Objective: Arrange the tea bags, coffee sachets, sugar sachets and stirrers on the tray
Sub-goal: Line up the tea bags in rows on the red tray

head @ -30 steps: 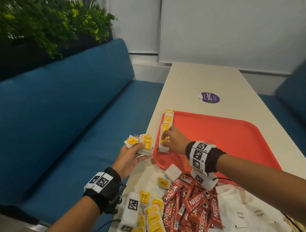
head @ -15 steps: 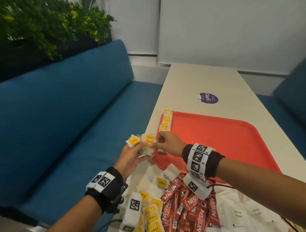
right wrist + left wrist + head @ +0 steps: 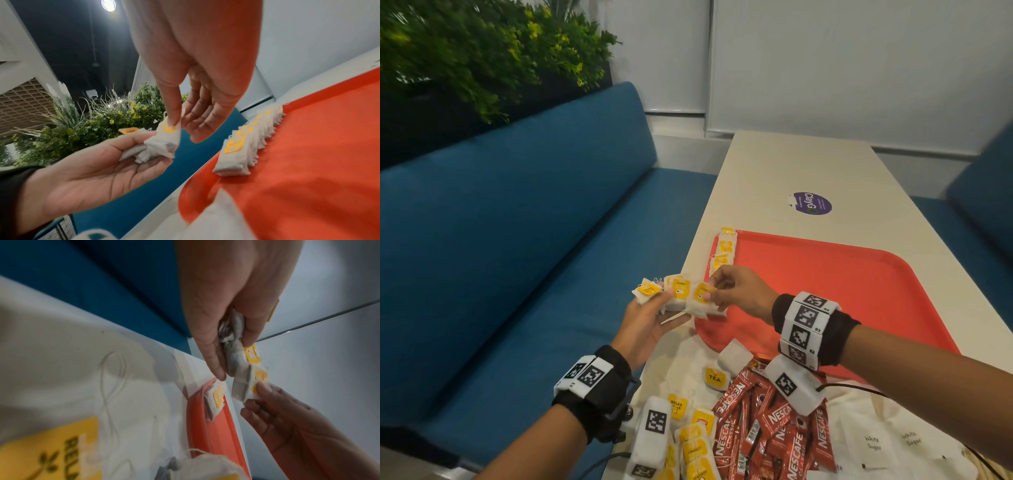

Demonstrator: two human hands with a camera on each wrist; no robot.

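My left hand (image 3: 664,305) is palm up beside the table's left edge and grips a small bunch of white tea bags (image 3: 676,291) with yellow tags. My right hand (image 3: 709,295) pinches the rightmost tea bag (image 3: 700,301) of that bunch between thumb and finger; the right wrist view shows that tea bag (image 3: 168,138) still lying against my left hand (image 3: 92,170). A row of several tea bags (image 3: 725,250) stands along the left rim of the red tray (image 3: 842,291). The left wrist view shows the held bunch (image 3: 234,353) above the tray's rim (image 3: 213,426).
Near me on the table lie loose tea bags (image 3: 714,377), a pile of red coffee sachets (image 3: 767,428) and white sugar sachets (image 3: 887,442). A purple sticker (image 3: 812,203) is beyond the tray. A blue bench (image 3: 517,257) runs along the left.
My right hand left the row of tea bags on the tray, moved left to the bunch in my left hand and took hold of one bag. The left hand stayed about where it was.
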